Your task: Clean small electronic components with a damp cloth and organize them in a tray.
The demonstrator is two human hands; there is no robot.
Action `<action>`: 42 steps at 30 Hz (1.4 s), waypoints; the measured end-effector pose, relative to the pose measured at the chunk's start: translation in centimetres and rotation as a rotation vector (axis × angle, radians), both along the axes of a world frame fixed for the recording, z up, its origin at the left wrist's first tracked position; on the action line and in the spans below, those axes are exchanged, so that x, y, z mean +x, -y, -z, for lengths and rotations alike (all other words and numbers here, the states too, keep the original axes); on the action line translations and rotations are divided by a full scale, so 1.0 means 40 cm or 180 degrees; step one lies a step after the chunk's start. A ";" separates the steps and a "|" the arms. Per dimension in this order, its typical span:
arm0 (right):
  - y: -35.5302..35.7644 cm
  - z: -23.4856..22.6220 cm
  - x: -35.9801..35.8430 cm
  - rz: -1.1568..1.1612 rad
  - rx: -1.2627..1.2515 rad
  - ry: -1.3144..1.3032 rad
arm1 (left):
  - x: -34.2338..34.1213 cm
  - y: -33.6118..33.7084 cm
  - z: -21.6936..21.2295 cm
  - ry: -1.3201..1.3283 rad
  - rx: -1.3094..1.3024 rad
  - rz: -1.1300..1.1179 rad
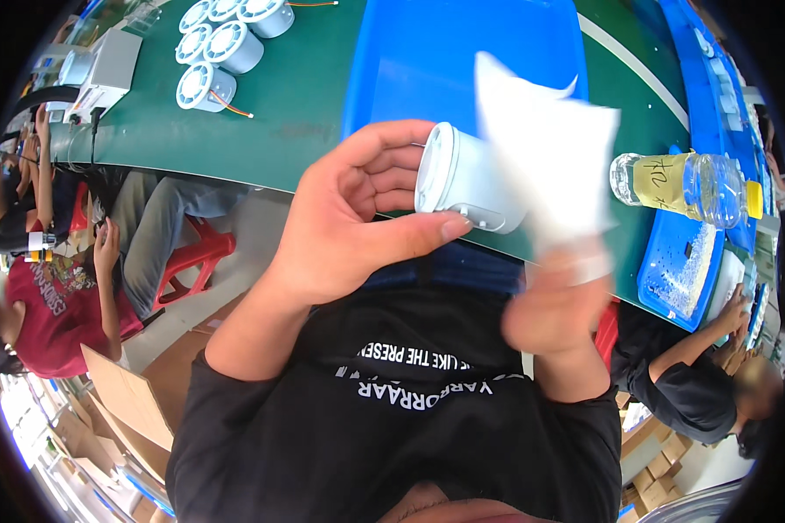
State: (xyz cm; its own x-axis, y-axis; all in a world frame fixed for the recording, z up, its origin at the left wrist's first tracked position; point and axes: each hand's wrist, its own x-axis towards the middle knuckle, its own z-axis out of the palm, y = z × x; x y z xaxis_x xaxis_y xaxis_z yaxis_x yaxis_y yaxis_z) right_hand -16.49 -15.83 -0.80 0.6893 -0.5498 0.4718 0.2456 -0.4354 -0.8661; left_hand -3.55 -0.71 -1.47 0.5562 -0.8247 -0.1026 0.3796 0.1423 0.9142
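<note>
My left hand [344, 213] is wrapped round a pale blue-white cylindrical housing [475, 187], thumb below and fingers above and behind. The housing lies on its side in the air, its round capped end toward the left. My right hand [558, 301], smeared by motion, grips a white cloth or wipe [545, 144] by its lower part. That white sheet fans upward and covers the right end of the housing; whether it touches the housing I cannot tell.
A blue tray [410, 65] lies on the green table [235, 144] behind my hands. Several similar cylindrical units [208, 85] with thin wires stand at the back left. On the right are a clear bottle [685, 187] with yellow cap and a small blue tray [654, 288]. People sit at both sides.
</note>
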 end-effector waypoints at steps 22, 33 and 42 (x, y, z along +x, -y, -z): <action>-0.019 0.004 0.084 -0.0783 0.0503 -0.1372 | -0.033 -0.065 0.044 0.1708 0.0186 -0.0185; -0.017 -0.047 0.054 -0.1572 0.0924 -0.1605 | -0.029 -0.086 -0.005 0.1625 -0.0127 -0.0208; 0.003 -0.005 0.080 -0.0042 -0.1263 -0.0378 | -0.047 -0.035 0.018 0.0491 0.0303 -0.0133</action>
State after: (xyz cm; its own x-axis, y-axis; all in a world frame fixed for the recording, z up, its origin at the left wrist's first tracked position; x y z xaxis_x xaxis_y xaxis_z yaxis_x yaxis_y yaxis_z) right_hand -13.30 -15.93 -0.61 0.7576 -0.3320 0.5620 0.1619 -0.7386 -0.6545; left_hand -5.43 0.68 -2.19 0.6050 -0.7912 -0.0898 0.2292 0.0651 0.9712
